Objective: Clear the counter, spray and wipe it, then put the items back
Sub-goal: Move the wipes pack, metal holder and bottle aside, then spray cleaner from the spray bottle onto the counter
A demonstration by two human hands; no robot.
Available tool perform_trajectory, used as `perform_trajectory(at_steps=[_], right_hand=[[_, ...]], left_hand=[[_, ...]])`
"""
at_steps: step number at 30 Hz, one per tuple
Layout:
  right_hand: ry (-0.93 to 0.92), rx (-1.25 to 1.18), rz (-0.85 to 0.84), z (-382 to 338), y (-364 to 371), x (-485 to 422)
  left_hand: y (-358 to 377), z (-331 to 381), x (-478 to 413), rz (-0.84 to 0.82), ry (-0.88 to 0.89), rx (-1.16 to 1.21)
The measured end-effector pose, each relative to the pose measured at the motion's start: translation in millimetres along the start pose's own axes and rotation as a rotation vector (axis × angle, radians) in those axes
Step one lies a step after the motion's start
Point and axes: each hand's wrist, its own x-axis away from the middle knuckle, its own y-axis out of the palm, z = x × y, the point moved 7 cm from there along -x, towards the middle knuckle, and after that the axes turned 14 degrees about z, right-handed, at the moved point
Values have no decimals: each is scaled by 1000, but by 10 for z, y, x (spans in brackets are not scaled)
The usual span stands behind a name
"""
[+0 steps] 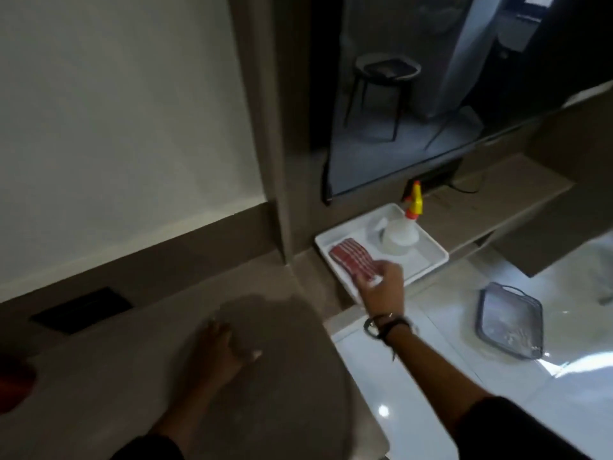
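A white tray (pixel 431 257) sits on a low grey ledge at the right of the counter. In it stand a clear spray bottle (pixel 399 235) with a yellow and orange nozzle and a folded red-and-white striped cloth (pixel 351 257). My right hand (pixel 381 287) reaches over the tray's near edge and its fingers close on the near end of the cloth. My left hand (pixel 225 350) rests flat, fingers spread, on the grey-brown counter (pixel 132 376). The frame is blurred.
A black socket plate (pixel 83 308) is set into the counter's back left. A red object (pixel 15 383) shows at the left edge. A dark screen (pixel 414 94) hangs above the tray. A grey tray (pixel 510 320) lies on the glossy white floor at right.
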Motion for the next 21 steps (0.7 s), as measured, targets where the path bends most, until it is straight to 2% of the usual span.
perform_trajectory(at_steps=[3, 6, 9, 10, 14, 18, 21], right_hand=[[127, 13, 65, 436, -70, -1116], [202, 143, -11, 729, 164, -1840], [87, 143, -173, 760, 572, -2243], [45, 101, -181, 740, 677, -2304], [72, -125, -38, 653, 624, -2163], [-238, -156, -67, 95, 162, -1486], [-352, -142, 18, -339, -495, -716]], left_hand=[[160, 205, -212, -72, -112, -62], [216, 238, -297, -144, -199, -119], [221, 258, -334, -132, -208, -135], [222, 270, -331, -131, -213, -145], [172, 347, -348, -118, -211, -145], [121, 319, -308, -113, -228, -140], [169, 267, -320, -127, -229, -59]])
